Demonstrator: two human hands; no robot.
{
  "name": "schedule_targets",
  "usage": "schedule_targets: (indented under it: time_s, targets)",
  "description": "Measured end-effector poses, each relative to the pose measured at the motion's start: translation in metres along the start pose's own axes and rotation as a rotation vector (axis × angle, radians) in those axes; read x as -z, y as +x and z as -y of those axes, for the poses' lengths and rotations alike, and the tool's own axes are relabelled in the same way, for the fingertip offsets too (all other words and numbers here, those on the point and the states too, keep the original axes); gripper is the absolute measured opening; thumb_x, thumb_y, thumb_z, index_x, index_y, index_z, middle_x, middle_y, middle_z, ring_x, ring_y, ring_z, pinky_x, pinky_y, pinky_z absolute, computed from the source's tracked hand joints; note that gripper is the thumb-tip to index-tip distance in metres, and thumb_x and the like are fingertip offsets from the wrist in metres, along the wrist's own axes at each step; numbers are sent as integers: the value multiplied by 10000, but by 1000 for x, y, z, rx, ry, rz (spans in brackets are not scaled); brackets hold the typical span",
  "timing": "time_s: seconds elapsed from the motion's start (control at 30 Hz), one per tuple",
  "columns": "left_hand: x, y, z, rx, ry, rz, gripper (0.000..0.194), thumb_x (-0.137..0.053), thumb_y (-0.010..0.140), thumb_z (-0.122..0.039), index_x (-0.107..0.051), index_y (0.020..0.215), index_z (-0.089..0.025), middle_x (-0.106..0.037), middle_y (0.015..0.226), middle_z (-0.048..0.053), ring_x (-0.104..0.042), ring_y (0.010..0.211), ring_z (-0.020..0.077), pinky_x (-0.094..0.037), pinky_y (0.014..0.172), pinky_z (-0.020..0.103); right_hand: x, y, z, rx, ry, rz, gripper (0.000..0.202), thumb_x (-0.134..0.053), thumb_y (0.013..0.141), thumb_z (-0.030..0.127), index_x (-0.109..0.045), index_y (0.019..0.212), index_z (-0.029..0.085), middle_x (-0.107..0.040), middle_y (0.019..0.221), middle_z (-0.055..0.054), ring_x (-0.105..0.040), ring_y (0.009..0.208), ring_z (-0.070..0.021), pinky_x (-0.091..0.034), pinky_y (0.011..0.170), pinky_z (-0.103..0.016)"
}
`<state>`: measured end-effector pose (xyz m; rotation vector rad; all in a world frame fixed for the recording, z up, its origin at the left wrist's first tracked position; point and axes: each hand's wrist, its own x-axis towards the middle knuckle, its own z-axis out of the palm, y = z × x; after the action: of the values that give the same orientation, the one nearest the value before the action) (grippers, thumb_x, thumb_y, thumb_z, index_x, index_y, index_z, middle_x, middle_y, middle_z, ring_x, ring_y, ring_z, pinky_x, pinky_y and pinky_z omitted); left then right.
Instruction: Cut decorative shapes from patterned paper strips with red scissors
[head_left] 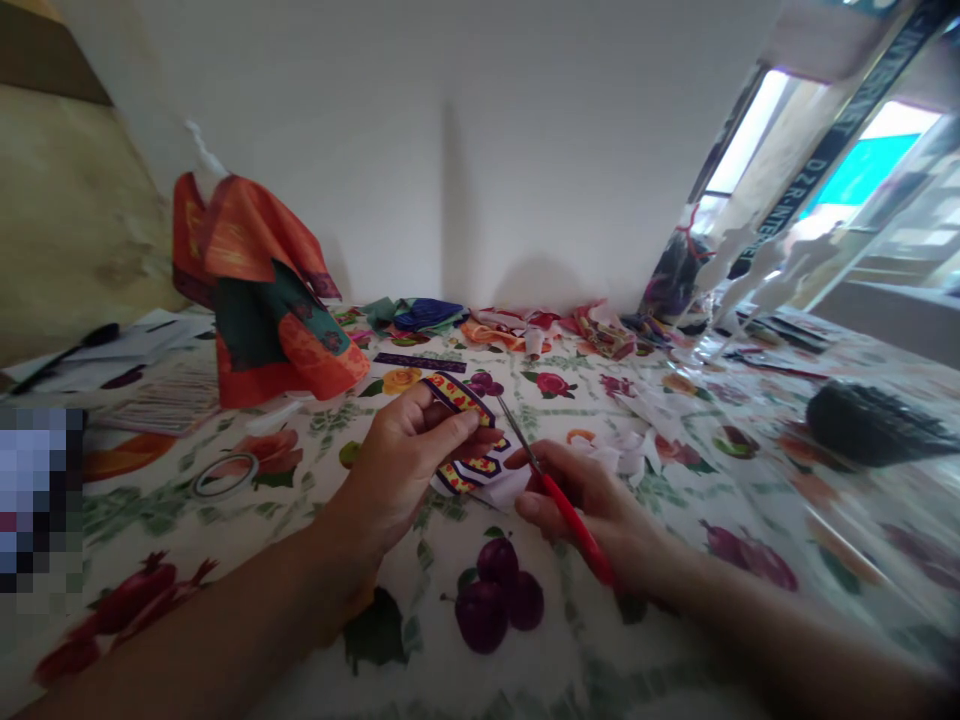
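My left hand (409, 455) pinches a patterned ribbon (459, 396) in yellow, red and dark blue between thumb and fingers. More of the same trim, folded at angles, hangs below those fingers, over a white piece (504, 490) lying near the tablecloth. In my right hand (577, 495) are red-handled scissors (568, 513), their blades pointing up and to the left, just right of the ribbon. The blades look closed together and apart from the upper strip. A flat dark purple strip (420, 362) lies on the cloth beyond my left hand.
An orange and green doll dress (274, 290) stands at the left back. Fabric scraps (517, 328) line the wall. White mannequin forms (757, 270) stand at the right, behind a dark bundle (874, 422). A tape ring (225, 475) lies left on the fruit-print tablecloth (300, 640).
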<state>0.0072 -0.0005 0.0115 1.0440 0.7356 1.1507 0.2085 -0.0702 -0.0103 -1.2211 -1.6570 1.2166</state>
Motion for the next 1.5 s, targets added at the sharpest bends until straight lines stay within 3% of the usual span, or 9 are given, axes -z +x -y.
schedule_targets:
  time_s: [0.13, 0.4, 0.6, 0.77, 1.13, 1.5]
  targets:
    - [1, 0, 0, -5, 14, 16, 193, -880, 745, -220, -716, 835, -172, -769, 768, -3, -745, 689, 155, -625, 680, 257, 0, -2, -3, -19, -20, 6, 431, -733, 999, 594, -640, 1105, 186, -492, 712, 43, -433, 614, -137, -333, 541, -261]
    - [1, -2, 2, -16, 53, 44, 157, -846, 784, -247, -731, 869, -184, -749, 830, -6, -688, 753, 148, -565, 718, 256, -1, -3, -4, -46, 136, 106, 441, -710, 1012, 612, -568, 932, 202, -550, 745, 19, -551, 612, -143, -465, 540, -245]
    - [2, -3, 4, -5, 68, 64, 157, -824, 769, -227, -719, 880, -191, -736, 847, -7, -678, 761, 154, -556, 729, 271, -3, -5, 2, -69, 140, 136, 470, -752, 974, 629, -581, 903, 197, -529, 708, 30, -504, 568, -120, -391, 484, -216]
    - [1, -3, 5, 3, 83, 63, 170, -811, 751, -230, -698, 871, -188, -726, 832, 0, -672, 757, 161, -548, 723, 284, -4, -5, 3, -99, 267, 154, 442, -771, 966, 612, -615, 954, 198, -542, 720, 27, -498, 572, -118, -454, 494, -207]
    - [-1, -3, 5, -18, 81, 41, 161, -805, 737, -206, -683, 839, -182, -706, 801, -11, -644, 732, 142, -525, 713, 272, -7, -6, 4, -97, 284, 134, 427, -755, 971, 609, -669, 1008, 193, -587, 710, 15, -505, 536, -116, -423, 458, -195]
    - [-3, -4, 8, -59, 32, 4, 168, -821, 741, -203, -695, 850, -184, -701, 807, -26, -631, 735, 128, -512, 705, 249, -8, -6, -4, -82, 271, 143, 451, -740, 998, 607, -597, 888, 194, -585, 691, 25, -499, 531, -98, -372, 467, -192]
